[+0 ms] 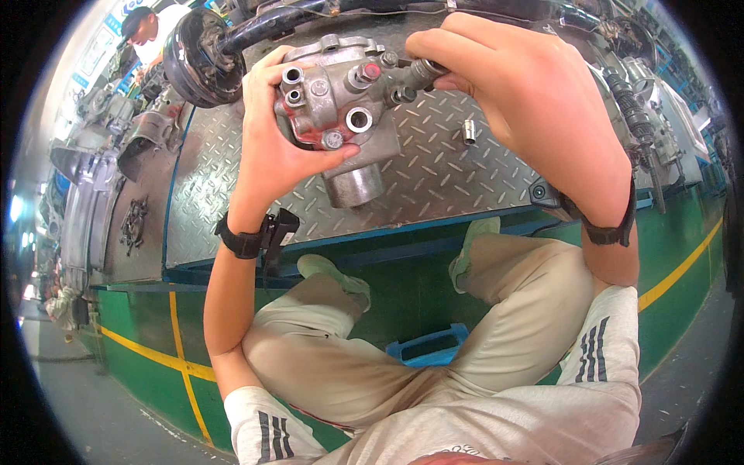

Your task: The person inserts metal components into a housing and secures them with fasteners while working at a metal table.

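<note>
A grey cast metal housing with round ports, bolt heads, a red-capped fitting and red smears is at the middle of the workbench. My left hand grips its left side, thumb across the lower front and fingers behind. A wide cylinder juts from the housing toward me. From the housing's right side sticks out a dark metal stub. My right hand is closed on this stub's outer end, thumb and fingers pinched together; the fingertips are partly hidden. To its lower left, a small shiny socket lies on the bench.
The bench has a diamond-plate top with a blue edge. Along its far side runs a dark axle with a black drum. Metal castings and small parts lie left, a ribbed shaft right. Another person is at far left.
</note>
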